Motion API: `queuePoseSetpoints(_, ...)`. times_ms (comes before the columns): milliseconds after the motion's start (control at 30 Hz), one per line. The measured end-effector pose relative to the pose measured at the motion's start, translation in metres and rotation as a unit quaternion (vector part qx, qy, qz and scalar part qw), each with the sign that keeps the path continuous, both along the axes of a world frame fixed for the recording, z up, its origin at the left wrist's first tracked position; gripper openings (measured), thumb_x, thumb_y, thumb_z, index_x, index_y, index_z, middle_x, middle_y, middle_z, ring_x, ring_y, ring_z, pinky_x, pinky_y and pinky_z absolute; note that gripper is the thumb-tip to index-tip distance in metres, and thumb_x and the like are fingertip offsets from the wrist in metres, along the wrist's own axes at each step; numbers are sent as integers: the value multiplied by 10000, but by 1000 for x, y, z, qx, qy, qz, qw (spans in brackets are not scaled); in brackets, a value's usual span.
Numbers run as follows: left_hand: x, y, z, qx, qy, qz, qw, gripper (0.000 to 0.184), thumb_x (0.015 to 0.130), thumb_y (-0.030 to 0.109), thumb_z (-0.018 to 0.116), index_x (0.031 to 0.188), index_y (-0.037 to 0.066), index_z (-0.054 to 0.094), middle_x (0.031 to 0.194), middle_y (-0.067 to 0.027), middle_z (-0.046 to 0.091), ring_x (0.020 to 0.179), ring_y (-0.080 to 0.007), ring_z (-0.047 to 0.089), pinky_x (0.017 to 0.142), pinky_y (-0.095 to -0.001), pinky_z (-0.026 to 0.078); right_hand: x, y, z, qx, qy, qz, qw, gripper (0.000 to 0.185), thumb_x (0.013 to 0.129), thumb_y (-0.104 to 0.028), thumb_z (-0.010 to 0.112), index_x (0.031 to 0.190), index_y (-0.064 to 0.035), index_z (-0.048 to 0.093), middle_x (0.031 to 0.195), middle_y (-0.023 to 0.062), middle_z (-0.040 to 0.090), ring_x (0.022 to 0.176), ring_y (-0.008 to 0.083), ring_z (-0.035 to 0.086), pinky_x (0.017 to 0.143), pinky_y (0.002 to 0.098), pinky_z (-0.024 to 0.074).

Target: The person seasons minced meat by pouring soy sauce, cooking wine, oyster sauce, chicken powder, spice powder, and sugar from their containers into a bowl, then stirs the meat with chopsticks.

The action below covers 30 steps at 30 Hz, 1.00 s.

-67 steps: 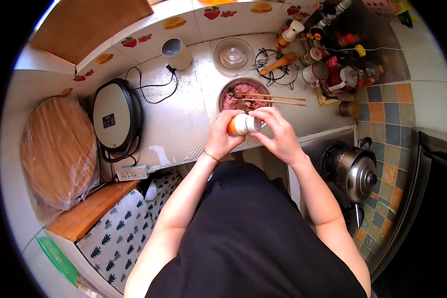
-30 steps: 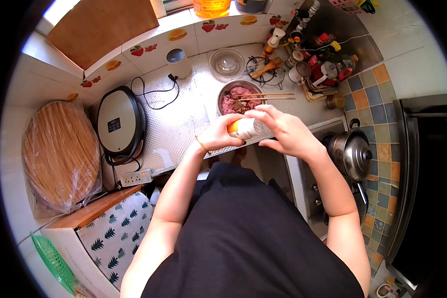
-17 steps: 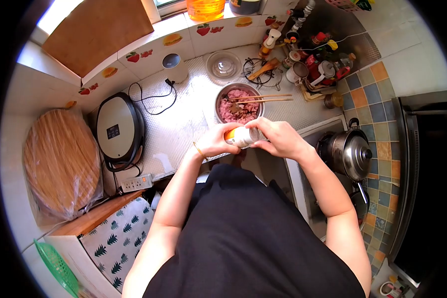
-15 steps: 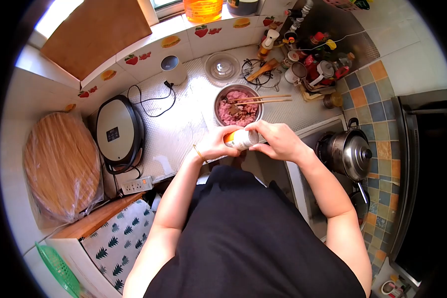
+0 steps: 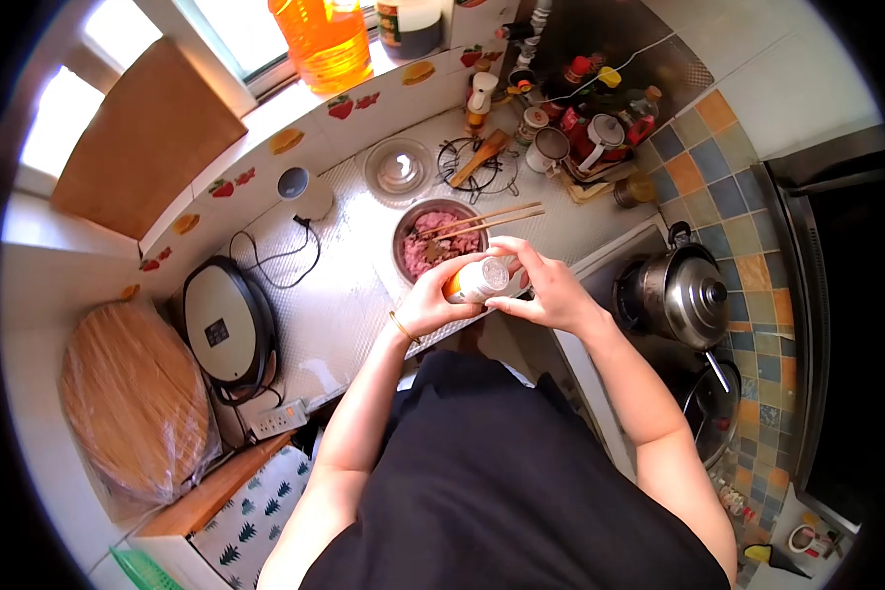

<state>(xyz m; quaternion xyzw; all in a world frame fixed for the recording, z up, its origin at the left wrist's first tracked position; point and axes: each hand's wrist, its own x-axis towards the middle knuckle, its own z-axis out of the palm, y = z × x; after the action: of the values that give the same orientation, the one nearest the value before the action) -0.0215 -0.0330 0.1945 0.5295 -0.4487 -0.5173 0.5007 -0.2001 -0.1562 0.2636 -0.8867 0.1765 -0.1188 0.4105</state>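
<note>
Bottle (image 5: 468, 285): 5 o'clock from the bowl (image 5: 399, 236); its pale end (image 5: 494, 274) faces us more than 0.5 seconds ago, showing more clearly.
Left hand (image 5: 433, 303): wrapped around it.
Right hand (image 5: 553, 295): curled at 3 o'clock; we cannot tell its grip.

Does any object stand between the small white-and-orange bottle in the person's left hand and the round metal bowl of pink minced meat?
No other object visibly does. Only parts of the left hand and right hand appear between bottle and bowl. Two thin wooden chopsticks cross the bowl's right rim, farther off.
</note>
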Motion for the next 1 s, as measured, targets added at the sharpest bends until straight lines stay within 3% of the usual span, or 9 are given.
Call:
queuePoseSetpoints(267, -22, -58, -11, -4, 16, -12, 1000, 720, 698, 73, 785, 1359, 21, 506, 1237, -84, 596, 1159, -167, 554, 1013, -322, 430, -20, -49, -16, 67, -22, -57, 996, 476, 760, -216, 800, 1148, -44, 585, 1050, 108, 657, 806, 213, 669, 694, 328, 551)
queuePoseSetpoints(400, -27, -112, -32, -103, -120, 31, 987, 828, 689, 121, 790, 1433, 43, 433, 1320, -167, 550, 1252, -287, 510, 1076, -384, 373, -22, -86, -20, 43, -46, -88, 994, 472, 752, -170, 795, 1150, -33, 583, 1063, 114, 654, 824, 228, 671, 722, 332, 548)
queuePoseSetpoints(467, -31, -135, -40, -78, -211, 76, 971, 1013, 702, 166, 801, 1523, 35, 221, 1395, -241, 445, 1312, -404, 400, 1117, -446, 305, -19, -110, -21, 16, -62, -118, 991, 468, 749, -156, 794, 1147, -30, 583, 1067, 119, 652, 851, 248, 675, 738, 339, 545)
queuePoseSetpoints(533, -33, -156, -41, -93, -255, 123, 955, 1040, 714, 161, 795, 1531, 23, 168, 1397, -253, 431, 1305, -405, 405, 1113, -448, 310, -15, -136, -20, -9, -85, -160, 983, 466, 746, -149, 793, 1144, -28, 584, 1067, 125, 651, 885, 271, 677, 754, 349, 541)
queuePoseSetpoints(667, -32, -184, -49, -102, -186, 122, 970, 938, 738, 94, 741, 1519, 24, 226, 1412, -242, 436, 1319, -365, 420, 1120, -431, 310, 0, -195, -23, -77, -111, -225, 965, 462, 741, -139, 788, 1141, -49, 575, 1072, 132, 646, 970, 340, 650, 804, 383, 530)
queuePoseSetpoints(700, -35, -190, -40, -91, -160, 123, 975, 888, 750, 73, 711, 1512, 30, 257, 1420, -229, 441, 1334, -341, 423, 1122, -422, 316, 5, -211, -28, -107, -105, -237, 960, 439, 780, -46, 755, 1177, -48, 569, 1081, 116, 651, 862, 211, 702, 720, 307, 567)
queuePoseSetpoints(800, -34, -215, -21, -76, -132, 103, 983, 865, 763, 64, 696, 1513, 45, 267, 1435, -225, 430, 1351, -326, 416, 1122, -415, 323, 25, -259, -34, -132, -123, -259, 949, 435, 786, -47, 746, 1181, -44, 564, 1081, 117, 651, 844, 227, 705, 721, 314, 569)
queuePoseSetpoints(967, -28, -235, -8, -64, -87, 85, 991, 778, 843, 24, 625, 1528, 125, 271, 1511, -127, 381, 1432, -241, 320, 1159, -434, 244, 72, -341, -43, -212, -65, -269, 937, 443, 770, -75, 714, 1174, -55, 533, 1113, 168, 620, 1007, 399, 614, 826, 461, 515)
queuePoseSetpoints(1000, -29, -234, -9, -79, -91, 103, 987, 772, 812, 26, 637, 1506, 68, 301, 1438, -187, 438, 1361, -288, 416, 1120, -396, 328, 83, -356, -45, -231, -43, -262, 936, 432, 767, -71, 711, 1159, -49, 530, 1092, 172, 619, 996, 397, 619, 819, 459, 520)
